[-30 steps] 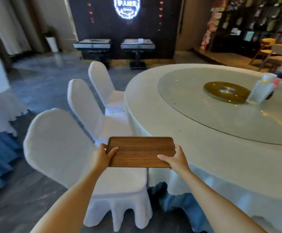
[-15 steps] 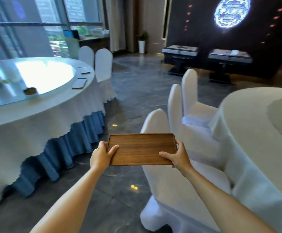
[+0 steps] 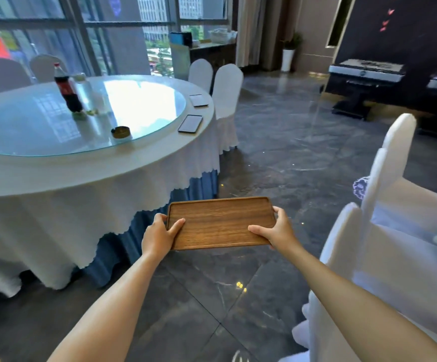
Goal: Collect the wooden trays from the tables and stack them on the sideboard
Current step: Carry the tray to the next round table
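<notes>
I hold an empty brown wooden tray (image 3: pixel 220 222) level in front of me, above the dark floor. My left hand (image 3: pixel 158 235) grips its left short edge, thumb on top. My right hand (image 3: pixel 277 231) grips its right short edge the same way. Two more flat trays lie on the round table at the left: one (image 3: pixel 190 123) near the table's right edge and another (image 3: pixel 198 100) farther back, both glaring in the window light. A dark sideboard (image 3: pixel 212 57) stands by the window at the back.
The round table (image 3: pixel 87 163) has a white and blue cloth, a glass turntable, a cola bottle (image 3: pixel 67 88) and an ashtray (image 3: pixel 121 131). White covered chairs stand behind it (image 3: pixel 226 95) and close at my right (image 3: pixel 384 231). Dark consoles (image 3: pixel 363 74) line the right wall.
My view has swung left, away from the first round table toward the second one by the windows. The tray stays held in both hands the same way.
</notes>
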